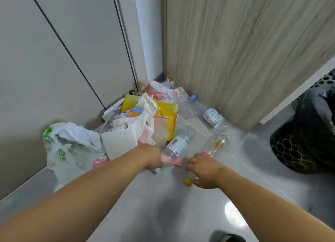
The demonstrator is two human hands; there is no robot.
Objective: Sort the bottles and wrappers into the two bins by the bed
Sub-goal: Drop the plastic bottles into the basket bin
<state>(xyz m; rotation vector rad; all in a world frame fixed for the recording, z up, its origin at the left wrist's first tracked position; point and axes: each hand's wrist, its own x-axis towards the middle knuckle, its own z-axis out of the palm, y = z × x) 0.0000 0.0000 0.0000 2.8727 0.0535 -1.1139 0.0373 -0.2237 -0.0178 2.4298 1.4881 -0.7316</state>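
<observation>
litter lies heaped in a floor corner between a pale door and a wood-grain panel, seen from above by a person reaching down with both bare arms. left hand (154, 157) is down at the near edge of the heap, on a pink wrapper (170, 160) and the base of a clear bottle with a white barcode label (178, 145); its fingers are curled under and mostly hidden, so whether they grip the wrapper, the bottle or both cannot be told. right hand (204, 171) rests low over the floor just beside it, fingers bent downward near a small yellow cap (188, 181) and the red-capped end of another clear bottle (216, 147); it seems to touch them, but a firm hold is not visible.

further back lie a bottle with a blue cap and a blue and red label (212, 116), a yellow snack bag (166, 115), white plastic bags (72, 142) and more crumpled wrappers. one black-lined mesh bin (299, 147) stands at the right, well apart from the heap; a second bin is not in view.

judged from this, sorting is at an early stage, with the pick-up step in hand. next move calls for closing each hand on one kind of item, lifting it free of the loose plastic, and carrying it right to the proper bin.
</observation>
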